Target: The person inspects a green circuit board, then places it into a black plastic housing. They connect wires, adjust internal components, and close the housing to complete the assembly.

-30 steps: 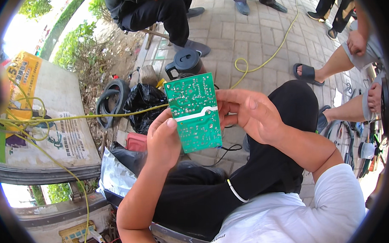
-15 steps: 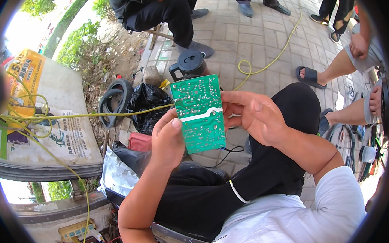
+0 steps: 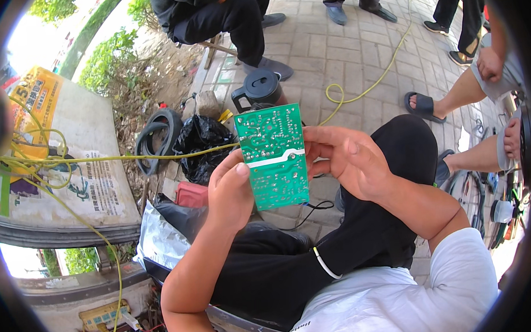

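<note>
A green circuit board (image 3: pixel 275 183) is held up in front of me, its soldered side facing me, with a white stripe running across its middle. My left hand (image 3: pixel 230 193) grips its left edge, thumb on the front face and the other fingers behind. Along the right edge, my right hand (image 3: pixel 350 160) holds the board with its fingertips, partly hidden behind it; the thumb is raised off the face. Whatever is mounted on the board's back side is hidden. A dark cable (image 3: pixel 321 206) shows beside its lower right corner.
Beyond the board stands a dark lidded jug (image 3: pixel 261 87). Left of it lie a black plastic bag (image 3: pixel 203 142) and black rubber tyres (image 3: pixel 157 137). A yellow cord (image 3: pixel 177 154) crosses from a cart (image 3: pixel 97 189). Other people sit and stand around; a sandalled foot (image 3: pixel 424 105) is at right.
Almost nothing differs. The board and both hands have shifted very slightly, and the grip is the same.
</note>
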Motion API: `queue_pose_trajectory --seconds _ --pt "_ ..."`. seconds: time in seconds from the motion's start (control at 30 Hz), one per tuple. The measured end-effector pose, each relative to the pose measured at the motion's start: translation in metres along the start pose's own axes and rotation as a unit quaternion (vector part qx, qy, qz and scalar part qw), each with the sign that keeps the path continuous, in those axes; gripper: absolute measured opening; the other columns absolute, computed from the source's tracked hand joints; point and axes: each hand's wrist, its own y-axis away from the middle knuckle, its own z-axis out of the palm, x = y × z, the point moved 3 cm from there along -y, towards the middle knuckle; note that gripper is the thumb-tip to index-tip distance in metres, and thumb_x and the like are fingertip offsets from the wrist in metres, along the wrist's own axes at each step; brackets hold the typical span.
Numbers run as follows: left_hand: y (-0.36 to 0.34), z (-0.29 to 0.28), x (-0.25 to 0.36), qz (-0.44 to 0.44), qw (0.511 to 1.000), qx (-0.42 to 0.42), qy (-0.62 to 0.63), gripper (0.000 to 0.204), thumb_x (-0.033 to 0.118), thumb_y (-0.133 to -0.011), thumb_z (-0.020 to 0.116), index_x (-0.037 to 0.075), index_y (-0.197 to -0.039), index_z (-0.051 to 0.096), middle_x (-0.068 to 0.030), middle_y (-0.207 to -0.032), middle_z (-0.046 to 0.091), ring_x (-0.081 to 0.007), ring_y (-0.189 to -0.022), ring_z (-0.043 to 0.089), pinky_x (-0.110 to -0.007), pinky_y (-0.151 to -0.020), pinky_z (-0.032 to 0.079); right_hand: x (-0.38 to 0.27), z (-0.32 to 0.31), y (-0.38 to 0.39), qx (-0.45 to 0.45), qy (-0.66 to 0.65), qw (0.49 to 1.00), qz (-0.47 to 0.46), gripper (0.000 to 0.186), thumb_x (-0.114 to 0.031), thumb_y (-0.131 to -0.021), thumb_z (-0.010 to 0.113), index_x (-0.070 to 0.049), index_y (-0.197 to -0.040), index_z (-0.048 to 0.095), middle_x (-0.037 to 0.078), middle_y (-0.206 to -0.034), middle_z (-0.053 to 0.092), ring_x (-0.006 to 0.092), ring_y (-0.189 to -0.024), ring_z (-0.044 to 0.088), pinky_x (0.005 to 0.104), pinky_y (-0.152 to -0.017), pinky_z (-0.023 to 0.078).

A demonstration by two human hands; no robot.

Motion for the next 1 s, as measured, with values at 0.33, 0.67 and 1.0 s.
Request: queue_pose_trajectory --seconds 0.33,0.67,1.0 --pt "-0.0002 -0.0029 -0.002 0.013 0.997 0.017 -0.076 0.059 0.035 -0.089 0.06 -0.007 -0.129 0.05 -0.0169 -0.121 0.063 -0.0244 -0.107 0.065 -0.038 -0.092 0.054 0.0022 0.0008 0.0017 0.015 -0.007 1.0 -0.027 0.083 -0.061 -0.092 0.057 0.009 -0.137 0.049 0.015 -0.114 0.063 0.0205 -0.102 0.063 0.0353 -0.091 0.052" --pt "0.0011 -0.0007 -0.0005 0.002 1.0 -0.006 0.003 0.051 0.024 -0.087 0.069 -0.006 -0.126 0.054 -0.0143 -0.118 0.065 -0.0222 -0.108 0.063 -0.038 -0.096 0.05 -0.0005 0.0012 0.0017 -0.001 0.016 1.0 0.002 0.094 -0.065 -0.089 0.055 0.012 -0.141 0.04 0.018 -0.128 0.057 0.0245 -0.114 0.057 0.0404 -0.094 0.049" --pt "0.0006 -0.0011 -0.001 0.002 1.0 -0.008 0.005 0.052 0.024 -0.088 0.07 -0.006 -0.127 0.054 -0.0145 -0.119 0.065 -0.0221 -0.109 0.063 -0.038 -0.097 0.049 -0.0014 0.0042 0.0004 0.007 0.002 1.0 -0.02 0.088 -0.065 -0.092 0.054 0.007 -0.14 0.046 0.013 -0.122 0.061 0.019 -0.106 0.06 0.0348 -0.091 0.05"
